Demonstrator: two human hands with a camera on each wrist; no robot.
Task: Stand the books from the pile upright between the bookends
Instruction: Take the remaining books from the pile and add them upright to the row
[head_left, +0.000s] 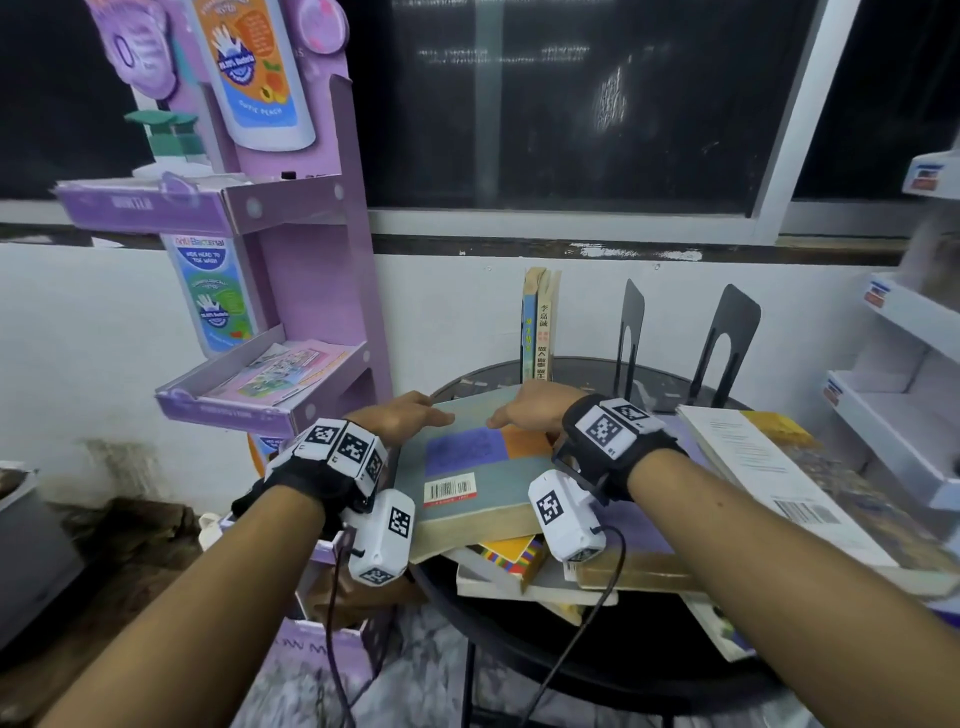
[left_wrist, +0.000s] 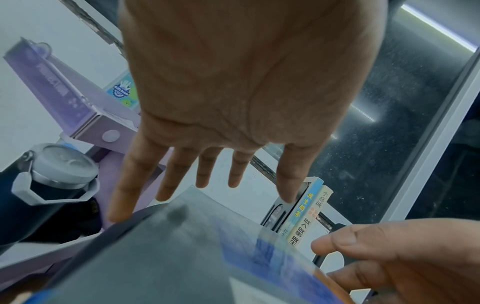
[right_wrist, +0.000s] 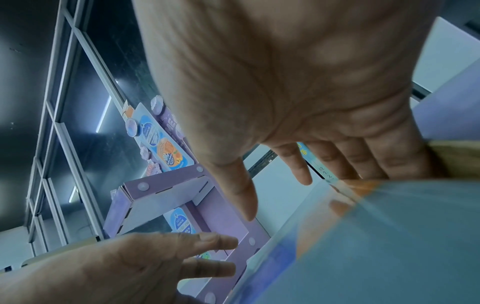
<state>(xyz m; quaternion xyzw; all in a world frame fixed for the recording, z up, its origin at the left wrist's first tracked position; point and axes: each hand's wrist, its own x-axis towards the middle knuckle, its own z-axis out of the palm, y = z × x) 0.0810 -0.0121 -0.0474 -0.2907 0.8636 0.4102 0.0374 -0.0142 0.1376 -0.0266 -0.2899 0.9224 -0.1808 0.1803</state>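
1. Big picture first: a white wall (head_left: 104, 338) under a dark window (head_left: 571, 104), and one purple cardboard display stand (head_left: 322, 291) at the left with two tray shelves in sight.
2. One round black table (head_left: 613, 670) carries everything, with a white shelf unit (head_left: 893, 332) off its right edge.
3. The pile (head_left: 587, 566) sprawls across the table's near and right side; I count about five loose books, though the lower ones are partly hidden.
4. On top, at the table's left edge, lies the grey book (head_left: 467, 467) with purple and orange panels, flat, barcode towards us.
5. Two black bookends (head_left: 727, 343) stand at the table's far edge, close together, nothing between them.
6. Two books (head_left: 540, 322) stand upright just left of those.
7. Two hands: the left hand (head_left: 400, 421) is spread wide, fingers straight over the grey book's far left corner; the right hand (head_left: 530, 413) is likewise open, fingers reaching past its far edge. Neither grips anything.
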